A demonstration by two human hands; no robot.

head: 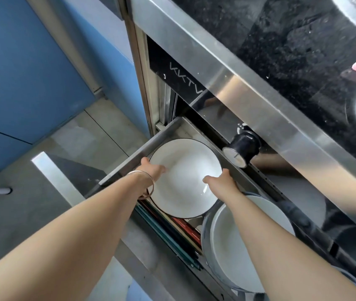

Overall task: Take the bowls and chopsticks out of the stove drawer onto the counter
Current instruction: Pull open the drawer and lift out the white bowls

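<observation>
I saw the stove drawer pulled open under the black counter. Inside lay a white bowl — my left hand and right hand gripped its opposite rims. A second bowl sat beside it; the chopsticks, probably several pairs, lay partly beneath.

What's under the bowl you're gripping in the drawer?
Chopsticks poke out from beneath the white bowl at its near edge. How far they run under it is hidden.
</observation>
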